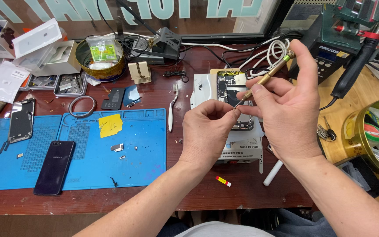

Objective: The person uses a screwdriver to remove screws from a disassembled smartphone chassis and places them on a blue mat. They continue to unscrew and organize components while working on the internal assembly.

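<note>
Nearest are the two forearms, rising to hands that meet over the bench. The left hand (pixel 207 131) has thumb and forefinger pressed together at the screwdriver's tip, seemingly pinching a part too tiny to make out. The right hand (pixel 286 118) grips the brass screwdriver (pixel 266 78) between thumb and fingers, its shaft slanting up past the fingertips. Just behind both sets of fingers lies the opened phone (pixel 233 94) on a white holder (pixel 246 142). It looks like mid-screw work; setting the bit would demand a steady, fine touch.
</note>
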